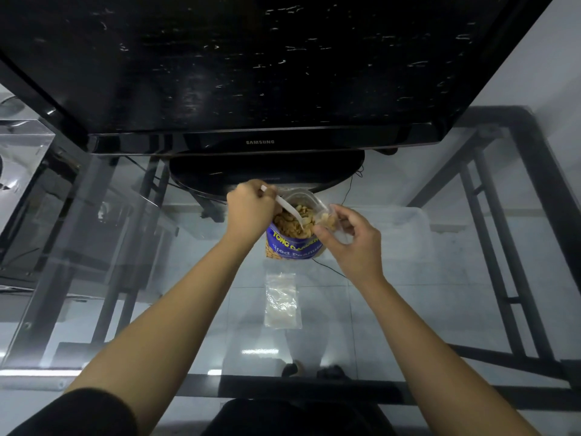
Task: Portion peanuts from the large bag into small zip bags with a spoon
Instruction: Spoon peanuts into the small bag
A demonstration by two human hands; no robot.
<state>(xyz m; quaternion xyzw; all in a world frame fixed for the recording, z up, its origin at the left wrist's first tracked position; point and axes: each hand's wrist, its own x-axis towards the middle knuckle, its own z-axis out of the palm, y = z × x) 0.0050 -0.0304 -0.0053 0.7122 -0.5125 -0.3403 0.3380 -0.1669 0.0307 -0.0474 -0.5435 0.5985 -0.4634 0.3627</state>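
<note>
A large blue peanut bag (294,247) stands open on the glass table (408,278), its mouth full of peanuts (290,223). My left hand (250,209) grips the handle of a white plastic spoon (290,210), whose bowl dips into the peanuts. My right hand (352,237) pinches a small clear zip bag (328,220) at the right rim of the large bag; a few peanuts lie inside it. Another small zip bag (282,300) lies flat and unfilled on the glass, nearer to me.
A black Samsung monitor (261,73) on a round base (267,174) stands just behind the peanut bag. A thin black cable (330,269) runs over the glass at the right. A clear box (22,152) is at far left. Metal frame bars show through the glass.
</note>
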